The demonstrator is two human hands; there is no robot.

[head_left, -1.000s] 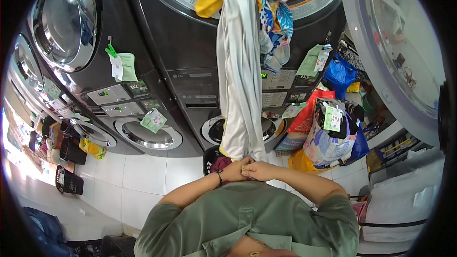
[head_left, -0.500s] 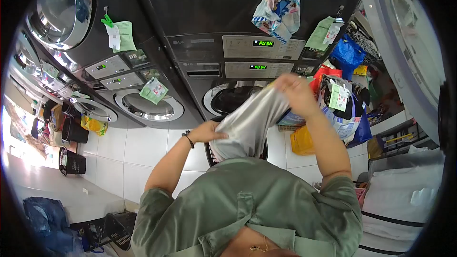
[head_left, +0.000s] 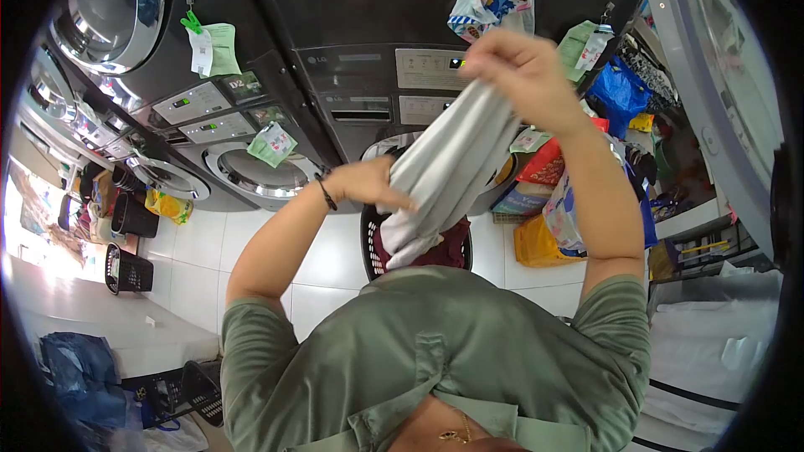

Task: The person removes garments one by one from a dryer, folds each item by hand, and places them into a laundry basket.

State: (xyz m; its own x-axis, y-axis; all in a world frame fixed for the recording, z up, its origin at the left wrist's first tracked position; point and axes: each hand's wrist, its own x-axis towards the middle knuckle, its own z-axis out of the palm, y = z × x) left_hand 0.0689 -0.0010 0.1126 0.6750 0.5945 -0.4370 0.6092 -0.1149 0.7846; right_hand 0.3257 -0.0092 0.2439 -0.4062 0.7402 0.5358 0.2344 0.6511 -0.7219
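A light grey piece of clothing (head_left: 456,155) hangs stretched between my two hands in front of my chest; its kind is hard to tell. My right hand (head_left: 532,84) is raised high and pinches the top end. Lower down, my left hand (head_left: 368,184) grips the cloth's left side, with the fingers partly hidden behind it. The cloth's bottom end hangs over a black laundry basket (head_left: 369,238) on the floor. Dark red clothes (head_left: 452,249) lie in that basket.
Stacked dark LG machines (head_left: 352,75) stand ahead, with a colourful cloth (head_left: 494,0) draped from the upper one. An open round door (head_left: 699,75) juts in at right. Below it sit a yellow bag (head_left: 536,243) and a blue bag (head_left: 620,96). Another basket (head_left: 128,269) stands left.
My right hand has risen, pulling the grey cloth up into a narrower, steeper bunch. My left hand has moved slightly up. More of the basket and the dark red clothes now shows.
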